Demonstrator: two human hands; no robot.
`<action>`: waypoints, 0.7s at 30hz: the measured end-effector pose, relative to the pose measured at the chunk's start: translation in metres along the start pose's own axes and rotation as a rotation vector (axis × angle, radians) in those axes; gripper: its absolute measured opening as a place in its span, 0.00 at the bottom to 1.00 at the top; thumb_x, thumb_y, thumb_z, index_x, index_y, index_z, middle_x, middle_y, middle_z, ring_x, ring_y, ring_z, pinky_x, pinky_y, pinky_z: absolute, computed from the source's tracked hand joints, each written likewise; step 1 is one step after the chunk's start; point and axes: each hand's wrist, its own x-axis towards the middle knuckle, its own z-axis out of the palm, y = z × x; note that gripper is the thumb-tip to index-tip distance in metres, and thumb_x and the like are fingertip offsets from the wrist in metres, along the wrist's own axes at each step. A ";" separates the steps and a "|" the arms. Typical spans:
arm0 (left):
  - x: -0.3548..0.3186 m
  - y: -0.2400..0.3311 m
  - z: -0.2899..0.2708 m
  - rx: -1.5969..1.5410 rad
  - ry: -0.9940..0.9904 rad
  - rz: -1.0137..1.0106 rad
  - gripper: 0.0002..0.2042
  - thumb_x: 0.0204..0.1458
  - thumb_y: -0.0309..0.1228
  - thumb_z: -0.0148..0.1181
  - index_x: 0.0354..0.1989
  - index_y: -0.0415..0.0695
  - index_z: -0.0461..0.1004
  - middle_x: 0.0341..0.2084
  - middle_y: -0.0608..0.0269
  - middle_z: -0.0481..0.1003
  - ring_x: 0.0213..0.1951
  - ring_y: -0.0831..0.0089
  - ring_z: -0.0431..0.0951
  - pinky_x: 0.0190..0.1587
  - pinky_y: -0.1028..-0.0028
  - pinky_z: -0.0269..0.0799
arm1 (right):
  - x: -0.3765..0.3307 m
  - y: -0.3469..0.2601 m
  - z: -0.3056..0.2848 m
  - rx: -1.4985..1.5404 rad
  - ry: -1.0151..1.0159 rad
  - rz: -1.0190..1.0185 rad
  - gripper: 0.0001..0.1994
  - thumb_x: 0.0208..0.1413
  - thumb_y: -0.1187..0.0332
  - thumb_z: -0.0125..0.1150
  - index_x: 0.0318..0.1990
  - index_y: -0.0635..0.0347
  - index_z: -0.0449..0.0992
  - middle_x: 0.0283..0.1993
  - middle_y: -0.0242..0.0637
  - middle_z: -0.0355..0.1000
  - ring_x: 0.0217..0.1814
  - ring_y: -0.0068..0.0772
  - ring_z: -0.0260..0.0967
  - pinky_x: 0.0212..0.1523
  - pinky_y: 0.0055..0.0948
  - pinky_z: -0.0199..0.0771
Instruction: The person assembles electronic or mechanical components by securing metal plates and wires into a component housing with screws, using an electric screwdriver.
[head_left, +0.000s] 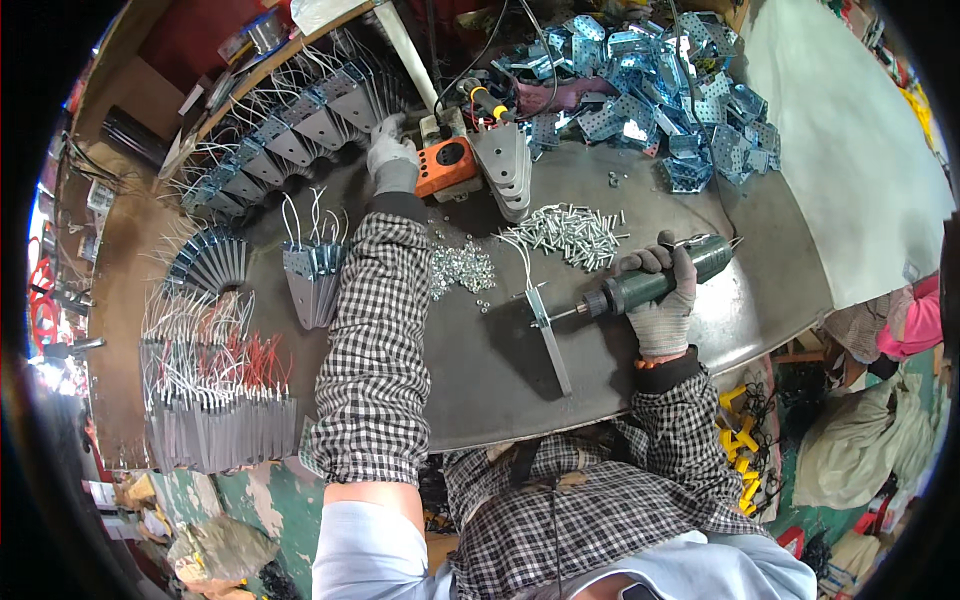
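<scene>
My right hand [663, 300], in a grey knit glove, is wrapped round a green power screwdriver [668, 277]. Its bit points left and meets a narrow metal plate [553, 345] with white wires and a small bracket at its top. Farther off, my left hand [391, 155], also gloved, reaches beside an orange socket block [446, 167], at the end of a curved row of grey plates with blue brackets [310, 128]. Its fingertips are hard to make out, and I cannot see whether they hold anything. A few wired plates [314, 285] lie left of my left forearm.
Loose nuts [462, 270] and a heap of screws [570, 235] lie mid-table. Behind them are stacked grey plates [504, 170] and a large pile of blue brackets [640, 85]. Wired strips [220, 430] fill the near left edge. A white sheet [840, 150] covers the right side.
</scene>
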 end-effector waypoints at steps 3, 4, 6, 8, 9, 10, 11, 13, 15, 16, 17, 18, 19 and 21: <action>-0.026 0.045 -0.053 0.173 0.034 0.054 0.17 0.50 0.27 0.62 0.50 0.45 0.73 0.45 0.58 0.75 0.49 0.69 0.73 0.51 0.73 0.71 | -0.004 0.001 0.005 0.016 -0.023 0.008 0.17 0.54 0.71 0.65 0.49 0.60 0.69 0.30 0.25 0.61 0.34 0.23 0.61 0.51 0.36 0.66; -0.031 0.046 -0.074 0.040 0.045 0.064 0.16 0.50 0.28 0.63 0.48 0.44 0.73 0.44 0.58 0.75 0.48 0.70 0.74 0.50 0.73 0.71 | -0.003 0.006 0.008 0.021 -0.030 0.031 0.17 0.54 0.71 0.65 0.49 0.60 0.69 0.30 0.25 0.61 0.34 0.23 0.61 0.51 0.36 0.66; -0.046 0.050 -0.096 -0.246 0.041 0.093 0.15 0.51 0.32 0.65 0.45 0.41 0.74 0.42 0.58 0.76 0.44 0.71 0.77 0.48 0.74 0.73 | -0.004 0.007 0.007 0.020 0.018 0.032 0.17 0.54 0.70 0.64 0.50 0.60 0.68 0.30 0.26 0.61 0.34 0.23 0.61 0.51 0.36 0.66; -0.078 0.058 -0.104 -0.515 -0.214 -0.108 0.16 0.52 0.39 0.64 0.41 0.39 0.74 0.38 0.58 0.77 0.39 0.72 0.78 0.42 0.75 0.74 | -0.003 0.002 0.007 0.025 0.002 0.019 0.17 0.54 0.71 0.64 0.50 0.60 0.68 0.30 0.26 0.61 0.34 0.24 0.61 0.51 0.37 0.66; -0.105 0.058 -0.110 -0.619 -0.455 -0.337 0.18 0.54 0.44 0.63 0.39 0.39 0.74 0.34 0.58 0.77 0.35 0.73 0.78 0.37 0.77 0.74 | -0.002 0.002 0.004 0.031 -0.017 0.019 0.17 0.54 0.71 0.65 0.50 0.60 0.68 0.31 0.26 0.61 0.34 0.24 0.62 0.51 0.37 0.66; -0.126 0.087 -0.128 -0.561 -0.739 -0.477 0.19 0.55 0.46 0.60 0.38 0.40 0.74 0.30 0.59 0.76 0.29 0.75 0.75 0.32 0.79 0.71 | -0.001 -0.002 0.002 0.034 0.003 0.005 0.18 0.54 0.71 0.65 0.51 0.60 0.68 0.31 0.26 0.61 0.35 0.24 0.62 0.52 0.38 0.66; -0.144 0.110 -0.147 -0.492 -1.012 -0.616 0.20 0.56 0.49 0.57 0.37 0.42 0.74 0.26 0.60 0.75 0.22 0.77 0.72 0.26 0.82 0.68 | -0.001 -0.002 0.001 0.029 0.011 0.004 0.18 0.54 0.71 0.65 0.51 0.60 0.68 0.31 0.26 0.61 0.35 0.24 0.62 0.52 0.38 0.66; -0.199 0.057 -0.122 -1.051 -1.196 -1.076 0.24 0.57 0.53 0.53 0.41 0.41 0.72 0.20 0.66 0.69 0.13 0.80 0.61 0.19 0.84 0.58 | -0.005 0.009 0.012 0.030 -0.004 0.040 0.18 0.53 0.71 0.66 0.51 0.60 0.68 0.31 0.26 0.61 0.35 0.25 0.62 0.52 0.38 0.66; -0.206 0.106 -0.138 -1.031 -1.152 -1.004 0.22 0.59 0.50 0.51 0.44 0.40 0.71 0.19 0.69 0.67 0.13 0.81 0.59 0.20 0.84 0.57 | -0.004 0.006 0.009 0.021 -0.013 0.033 0.19 0.53 0.70 0.66 0.51 0.59 0.68 0.31 0.26 0.62 0.34 0.24 0.61 0.52 0.38 0.65; -0.207 0.124 -0.147 -1.004 -1.091 -0.928 0.20 0.61 0.46 0.50 0.47 0.39 0.69 0.19 0.72 0.64 0.13 0.83 0.56 0.20 0.84 0.55 | -0.005 0.008 0.012 0.010 -0.063 0.042 0.19 0.53 0.70 0.66 0.51 0.58 0.68 0.31 0.25 0.62 0.34 0.24 0.61 0.51 0.37 0.65; -0.216 0.111 -0.143 -1.011 -1.072 -0.930 0.20 0.61 0.46 0.50 0.47 0.39 0.69 0.19 0.72 0.64 0.13 0.83 0.56 0.20 0.84 0.55 | -0.008 0.012 0.016 0.004 -0.118 0.064 0.19 0.53 0.70 0.67 0.51 0.58 0.68 0.30 0.25 0.61 0.34 0.23 0.61 0.51 0.36 0.64; -0.229 0.088 -0.130 -1.382 -1.166 -0.978 0.17 0.63 0.41 0.46 0.48 0.38 0.68 0.19 0.72 0.63 0.14 0.83 0.56 0.20 0.83 0.55 | -0.011 0.014 0.021 0.002 -0.124 0.081 0.19 0.53 0.70 0.67 0.51 0.58 0.68 0.30 0.25 0.61 0.34 0.23 0.61 0.51 0.36 0.64; -0.227 0.089 -0.128 -1.761 -1.264 -0.999 0.15 0.65 0.36 0.42 0.50 0.38 0.66 0.19 0.73 0.62 0.15 0.84 0.57 0.20 0.82 0.55 | -0.011 0.011 0.023 -0.029 -0.153 0.069 0.19 0.53 0.69 0.67 0.50 0.57 0.68 0.30 0.24 0.61 0.34 0.22 0.60 0.50 0.34 0.64; -0.241 0.095 -0.135 -2.077 -1.256 -1.069 0.13 0.66 0.29 0.38 0.50 0.37 0.67 0.22 0.68 0.69 0.17 0.84 0.60 0.20 0.81 0.55 | -0.013 0.008 0.030 -0.061 -0.185 0.059 0.19 0.53 0.68 0.67 0.50 0.56 0.69 0.29 0.23 0.60 0.34 0.21 0.59 0.50 0.33 0.63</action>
